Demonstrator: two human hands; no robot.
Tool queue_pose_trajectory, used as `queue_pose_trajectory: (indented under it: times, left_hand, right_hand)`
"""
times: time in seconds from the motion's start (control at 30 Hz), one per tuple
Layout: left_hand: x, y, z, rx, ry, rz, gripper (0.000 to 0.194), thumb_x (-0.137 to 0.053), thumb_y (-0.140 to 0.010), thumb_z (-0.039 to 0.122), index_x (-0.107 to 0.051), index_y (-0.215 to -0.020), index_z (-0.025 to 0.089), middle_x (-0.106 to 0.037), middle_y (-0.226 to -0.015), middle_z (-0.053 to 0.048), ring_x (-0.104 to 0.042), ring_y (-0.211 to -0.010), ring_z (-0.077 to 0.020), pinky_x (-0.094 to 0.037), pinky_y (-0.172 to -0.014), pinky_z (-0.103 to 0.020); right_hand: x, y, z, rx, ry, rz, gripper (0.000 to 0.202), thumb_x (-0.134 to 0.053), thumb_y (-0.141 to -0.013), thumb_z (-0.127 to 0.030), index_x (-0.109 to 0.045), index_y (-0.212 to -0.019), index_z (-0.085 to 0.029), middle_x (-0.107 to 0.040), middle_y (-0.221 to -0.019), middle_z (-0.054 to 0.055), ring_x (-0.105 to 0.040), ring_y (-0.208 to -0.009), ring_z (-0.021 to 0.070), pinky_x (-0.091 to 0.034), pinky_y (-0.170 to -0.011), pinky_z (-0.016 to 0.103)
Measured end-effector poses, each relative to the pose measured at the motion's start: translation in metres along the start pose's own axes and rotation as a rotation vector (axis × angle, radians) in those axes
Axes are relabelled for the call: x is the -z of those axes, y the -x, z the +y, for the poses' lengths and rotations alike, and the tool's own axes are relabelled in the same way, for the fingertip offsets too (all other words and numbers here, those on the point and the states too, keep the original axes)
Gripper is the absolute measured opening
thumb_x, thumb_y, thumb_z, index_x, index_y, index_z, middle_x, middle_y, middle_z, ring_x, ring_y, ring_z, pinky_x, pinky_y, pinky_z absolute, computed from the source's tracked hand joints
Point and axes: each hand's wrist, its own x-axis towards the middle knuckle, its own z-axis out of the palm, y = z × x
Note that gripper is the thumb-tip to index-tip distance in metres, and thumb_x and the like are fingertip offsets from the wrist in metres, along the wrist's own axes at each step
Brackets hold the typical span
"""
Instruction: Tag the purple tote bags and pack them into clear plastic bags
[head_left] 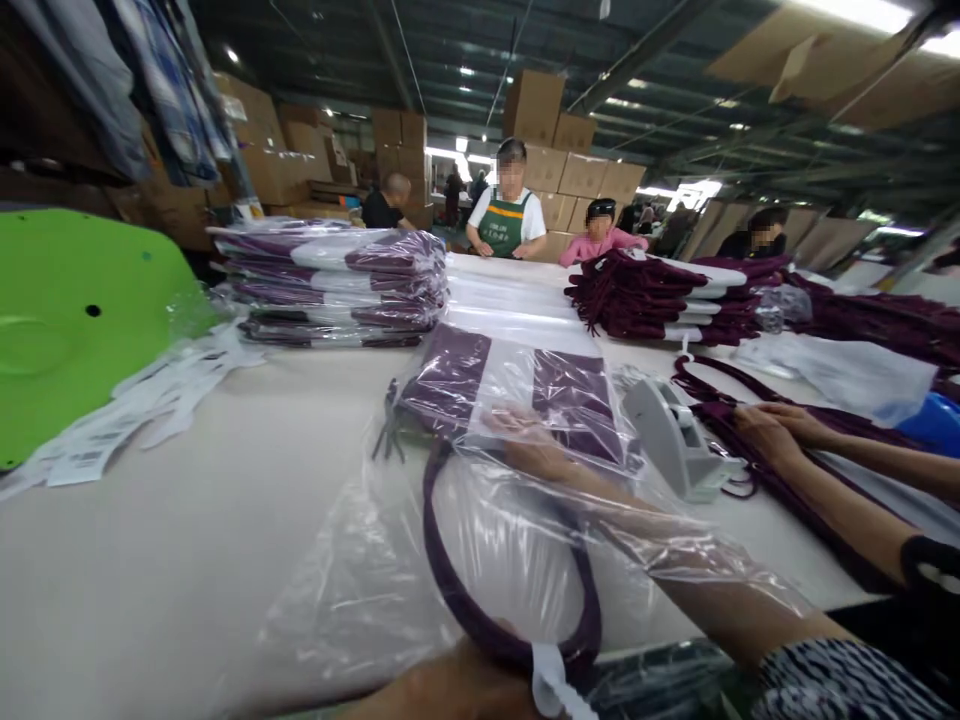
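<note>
A folded purple garment [577,400] with a white band lies inside a clear plastic bag [337,560] on the table. A purple strap loop with a white tag [549,675] extends from it toward me. My right hand [529,440] reaches inside the bag, its fingers extended over the garment's white band. Low in the picture, my left hand [457,685] is beside the bag's near edge and the loop; its fingers are hidden, so its hold cannot be made out.
Bagged garments [330,285] are stacked at the back left, purple ones [645,295] at the back right. A grey dispenser [671,440] stands right of the bag. Another person's hands [772,430] touch purple fabric. Labels [97,440] lie near a green panel [82,320].
</note>
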Motion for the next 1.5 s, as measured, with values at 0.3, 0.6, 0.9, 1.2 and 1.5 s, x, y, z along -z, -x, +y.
queue_pose_trajectory:
  times: [0.3, 0.6, 0.9, 1.2, 1.5]
  left_hand:
    - [0.003, 0.003, 0.014, -0.251, -0.213, -0.027, 0.009, -0.054, -0.094, 0.015, -0.060, -0.090, 0.021, -0.064, -0.067, 0.003, -0.051, -0.053, -0.0110, -0.032, -0.043, -0.028]
    - [0.090, 0.104, -0.029, 0.568, -0.534, 0.251, 0.028, -0.040, -0.100, 0.029, -0.064, -0.089, 0.020, -0.071, -0.088, -0.010, -0.069, -0.087, -0.0254, -0.057, -0.078, -0.041]
    - [0.068, 0.127, -0.026, 1.035, -0.510, 0.546, 0.083, -0.052, -0.093, 0.045, -0.009, -0.159, 0.017, -0.031, -0.159, -0.023, -0.031, -0.146, -0.0442, -0.037, -0.113, -0.064]
    - [0.048, 0.121, 0.041, 0.940, -0.608, 0.470, 0.085, -0.053, -0.094, 0.047, -0.007, -0.160, 0.020, -0.042, -0.153, -0.025, -0.044, -0.138, -0.0441, -0.044, -0.104, -0.063]
    - [0.040, 0.027, 0.035, 0.301, -0.432, 0.183, 0.043, -0.052, -0.093, 0.015, -0.052, -0.135, 0.020, -0.063, -0.136, -0.011, -0.053, -0.132, -0.0275, -0.039, -0.115, -0.053]
  right_hand:
    - [-0.002, -0.012, 0.014, 0.022, 0.066, 0.077, 0.048, -0.068, -0.085, -0.021, -0.062, -0.131, -0.032, -0.052, -0.149, 0.006, -0.039, -0.144, 0.0235, -0.025, -0.120, 0.042]
    - [0.016, 0.025, 0.024, 0.033, 0.025, 0.101, 0.065, -0.070, -0.085, -0.042, -0.050, -0.145, -0.030, -0.039, -0.158, 0.008, -0.031, -0.149, 0.0234, -0.014, -0.125, 0.042]
    - [0.018, 0.041, 0.037, -0.072, -0.040, 0.140, 0.040, -0.070, -0.076, -0.028, -0.072, -0.115, -0.021, -0.058, -0.143, 0.013, -0.039, -0.144, 0.0248, -0.016, -0.120, 0.045]
    - [0.034, 0.025, 0.045, -0.049, -0.024, 0.070, 0.049, -0.071, -0.080, -0.022, -0.064, -0.129, -0.020, -0.051, -0.150, 0.010, -0.034, -0.146, 0.0248, -0.010, -0.121, 0.044]
    - [0.027, 0.176, -0.009, 0.063, -0.225, -0.147, 0.047, -0.060, -0.086, -0.013, -0.065, -0.129, -0.034, -0.060, -0.141, 0.001, -0.050, -0.133, 0.0228, -0.034, -0.117, 0.045]
